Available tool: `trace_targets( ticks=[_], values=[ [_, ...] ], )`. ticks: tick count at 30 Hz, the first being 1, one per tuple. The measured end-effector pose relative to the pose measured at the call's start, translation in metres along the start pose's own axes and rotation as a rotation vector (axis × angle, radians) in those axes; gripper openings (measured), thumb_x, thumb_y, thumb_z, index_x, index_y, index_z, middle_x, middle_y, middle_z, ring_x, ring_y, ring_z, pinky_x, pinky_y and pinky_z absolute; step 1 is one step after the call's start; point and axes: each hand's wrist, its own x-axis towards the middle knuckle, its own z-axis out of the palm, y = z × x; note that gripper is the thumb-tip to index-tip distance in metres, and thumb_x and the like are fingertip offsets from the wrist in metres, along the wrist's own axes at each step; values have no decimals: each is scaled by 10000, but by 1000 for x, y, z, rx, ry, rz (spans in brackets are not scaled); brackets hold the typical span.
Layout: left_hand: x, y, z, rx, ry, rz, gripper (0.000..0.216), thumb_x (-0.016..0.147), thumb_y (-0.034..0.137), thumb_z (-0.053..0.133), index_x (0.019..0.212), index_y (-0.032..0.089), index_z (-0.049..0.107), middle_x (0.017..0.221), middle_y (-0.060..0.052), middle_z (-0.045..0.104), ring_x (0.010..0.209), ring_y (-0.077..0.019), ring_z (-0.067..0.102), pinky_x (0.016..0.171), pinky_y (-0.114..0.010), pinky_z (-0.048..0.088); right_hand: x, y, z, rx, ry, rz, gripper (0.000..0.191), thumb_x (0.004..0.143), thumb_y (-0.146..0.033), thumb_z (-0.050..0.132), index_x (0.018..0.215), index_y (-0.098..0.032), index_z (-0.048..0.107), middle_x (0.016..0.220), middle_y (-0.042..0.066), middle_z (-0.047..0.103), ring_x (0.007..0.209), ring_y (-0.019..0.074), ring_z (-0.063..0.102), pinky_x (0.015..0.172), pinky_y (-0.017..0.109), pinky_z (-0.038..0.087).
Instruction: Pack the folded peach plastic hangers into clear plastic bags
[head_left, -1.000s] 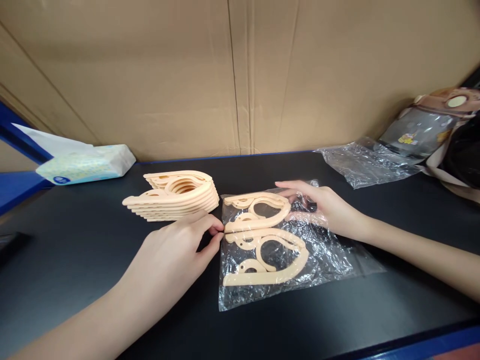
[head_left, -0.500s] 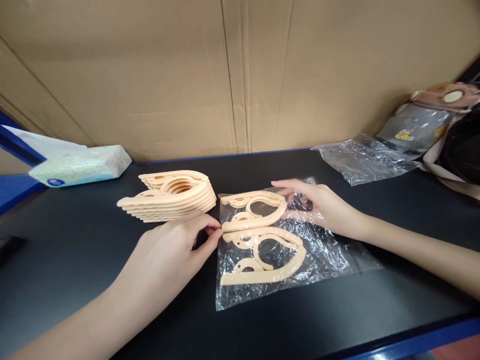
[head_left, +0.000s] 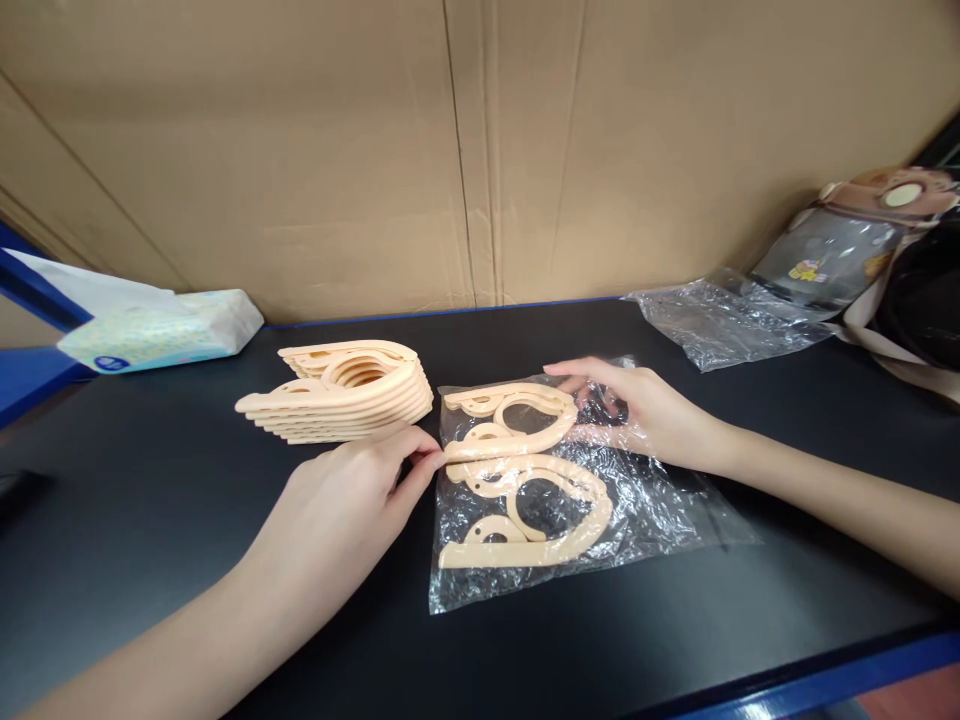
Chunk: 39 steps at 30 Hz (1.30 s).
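Two peach-coloured folding hangers, an upper one [head_left: 551,437] and a lower one [head_left: 525,552], lie side by side in a clear plastic bag [head_left: 660,520] on the black table. At the bag's left edge, by the end of the upper hanger, my left hand [head_left: 352,490] pinches with thumb and forefinger. My right hand [head_left: 652,410] is bent around the bag by the rounded end of the upper hanger, some fingertips showing through the film. A stack of several similar hangers [head_left: 345,390] sits just beyond my left hand.
A tissue pack [head_left: 172,330] lies at the back left. Toward the back right are another clear plastic bag [head_left: 727,315] and a transparent bottle with a brown lid [head_left: 832,250]. Cardboard [head_left: 337,150] stands along the table's rear edge.
The upper hanger and my left hand have shifted very slightly to the right. The bag's near edge has moved a little away from me; my right hand stays nearly in place.
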Motion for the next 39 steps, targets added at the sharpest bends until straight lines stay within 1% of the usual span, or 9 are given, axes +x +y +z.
trace_targets(
  ticks=[7, 19, 23, 25, 29, 32, 35, 37, 39],
  values=[
    [1, 3, -1, 6, -33, -17, 356, 915, 447, 347, 809, 255, 628, 728, 1, 699, 652, -230, 647, 539, -286, 358, 0, -3, 0, -14, -5, 25, 591, 845, -502, 640, 1343, -233, 471, 1111, 59, 696, 929, 211, 647, 691, 323, 498],
    [2, 3, -3, -1, -28, -13, 347, 902, 460, 354, 784, 254, 606, 714, 12, 679, 630, -208, 630, 529, -278, 355, -1, -6, 0, -76, 3, 33, 566, 864, -490, 597, 1347, -226, 463, 1102, 70, 691, 836, 208, 636, 665, 340, 509],
    [-1, 3, -6, 78, 41, 27, 360, 913, 449, 365, 702, 238, 568, 621, 17, 637, 533, -187, 587, 474, -277, 317, -2, -7, -6, -121, -48, 33, 642, 865, -501, 591, 1411, -229, 390, 1156, 70, 674, 893, 226, 639, 694, 359, 519],
    [-5, 3, -9, 125, 116, 111, 368, 936, 421, 360, 695, 230, 561, 628, 18, 637, 526, -172, 577, 469, -282, 320, -4, -8, -12, -143, -89, 40, 681, 868, -498, 588, 1448, -239, 341, 1183, 67, 667, 924, 233, 640, 732, 376, 523],
    [-10, 1, -23, 263, 346, 383, 258, 977, 313, 391, 866, 217, 603, 874, 1, 705, 814, -185, 649, 679, -287, 429, -9, -9, -27, -185, -156, 56, 679, 881, -444, 582, 1475, -270, 303, 1174, 45, 675, 925, 226, 645, 767, 376, 526],
    [-2, -9, -39, 328, 474, 509, 182, 938, 296, 483, 1002, 167, 594, 992, -54, 692, 985, -227, 605, 844, -299, 423, -12, -6, -35, -261, -170, 62, 626, 891, -425, 567, 1457, -283, 338, 1132, 43, 691, 901, 225, 656, 733, 367, 530],
    [15, -33, -54, 292, 394, 523, 474, 913, 511, 454, 1142, 109, 553, 1243, -127, 575, 1130, -274, 513, 1009, -400, 358, -13, -2, -41, -387, -126, 68, 564, 902, -434, 548, 1423, -280, 398, 1046, 44, 711, 846, 234, 669, 705, 382, 525],
    [28, -54, -60, 250, 317, 529, 737, 828, 718, 408, 1266, 132, 495, 1402, -119, 444, 1268, -319, 417, 1079, -473, 281, -12, 0, -44, -455, -102, 87, 534, 908, -434, 538, 1406, -276, 425, 1015, 44, 715, 839, 242, 672, 704, 394, 524],
    [38, -75, -62, 189, 259, 463, 853, 749, 801, 475, 1328, 176, 467, 1494, -127, 353, 1356, -340, 331, 1114, -493, 243, -11, 0, -47, -487, -95, 112, 510, 914, -433, 529, 1390, -273, 443, 1009, 39, 716, 846, 243, 673, 712, 400, 524]
  ],
)
